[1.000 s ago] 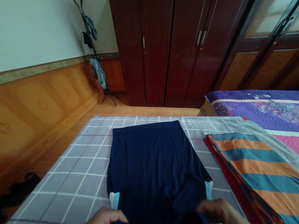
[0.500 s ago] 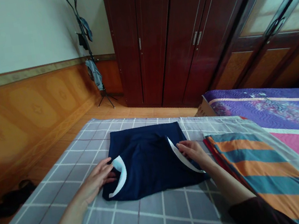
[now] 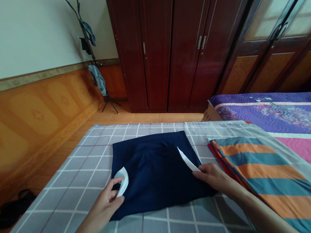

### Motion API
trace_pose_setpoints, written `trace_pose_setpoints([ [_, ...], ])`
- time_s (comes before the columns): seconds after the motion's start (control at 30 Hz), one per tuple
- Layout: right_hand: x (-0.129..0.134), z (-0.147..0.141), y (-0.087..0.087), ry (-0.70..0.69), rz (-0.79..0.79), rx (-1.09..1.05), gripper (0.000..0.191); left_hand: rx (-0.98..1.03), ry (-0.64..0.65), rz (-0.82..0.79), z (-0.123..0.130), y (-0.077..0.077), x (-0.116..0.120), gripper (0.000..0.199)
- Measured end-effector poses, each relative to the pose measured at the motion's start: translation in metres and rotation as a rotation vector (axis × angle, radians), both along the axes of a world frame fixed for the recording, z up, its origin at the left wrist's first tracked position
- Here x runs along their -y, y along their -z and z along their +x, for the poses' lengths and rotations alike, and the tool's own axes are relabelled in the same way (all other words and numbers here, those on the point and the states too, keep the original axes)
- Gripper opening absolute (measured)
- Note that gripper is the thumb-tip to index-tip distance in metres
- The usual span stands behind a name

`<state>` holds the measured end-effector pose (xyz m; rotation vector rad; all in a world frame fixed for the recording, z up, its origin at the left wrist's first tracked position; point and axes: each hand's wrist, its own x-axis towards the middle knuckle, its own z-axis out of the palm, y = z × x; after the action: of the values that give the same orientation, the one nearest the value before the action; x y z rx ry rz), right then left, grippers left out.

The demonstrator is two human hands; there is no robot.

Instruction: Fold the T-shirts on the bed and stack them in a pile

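Observation:
A dark navy garment [image 3: 156, 175] with two white-edged curved openings lies spread on a grey checked bedcover. My left hand [image 3: 111, 198] pinches the left white edging [image 3: 122, 182], thumb and fingers on either side of it. At the right opening, my right hand [image 3: 210, 174] has its fingers closed on the lower part of the other white edging [image 3: 186, 159]. The fabric's far edge is straight and lies flat.
Folded orange and teal striped cloth [image 3: 267, 169] lies to the right on the checked bedcover [image 3: 66, 189]. Beyond are a purple and pink bed [image 3: 278, 109], a dark red wardrobe [image 3: 158, 45] and a coat stand [image 3: 92, 51]. Dark items lie on the floor at left.
Both hands have moved nearer to me along the garment's openings. My left fingers, spread before, have closed on the edging, and my right hand has slid down its edging. The view has shifted slightly.

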<state>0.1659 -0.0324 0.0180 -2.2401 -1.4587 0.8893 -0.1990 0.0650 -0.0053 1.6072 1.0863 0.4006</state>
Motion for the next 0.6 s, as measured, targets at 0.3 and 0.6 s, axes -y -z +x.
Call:
trace_pose_setpoints([
  [0.3,0.019,0.004,-0.005,-0.022,0.035,0.1,0.028,-0.276,0.1,0.158,-0.025,-0.009,-0.011,0.053],
  [0.6,-0.072,-0.018,0.005,0.029,0.062,0.184,0.035,-0.479,0.035,0.544,0.08,-0.008,-0.087,0.03],
])
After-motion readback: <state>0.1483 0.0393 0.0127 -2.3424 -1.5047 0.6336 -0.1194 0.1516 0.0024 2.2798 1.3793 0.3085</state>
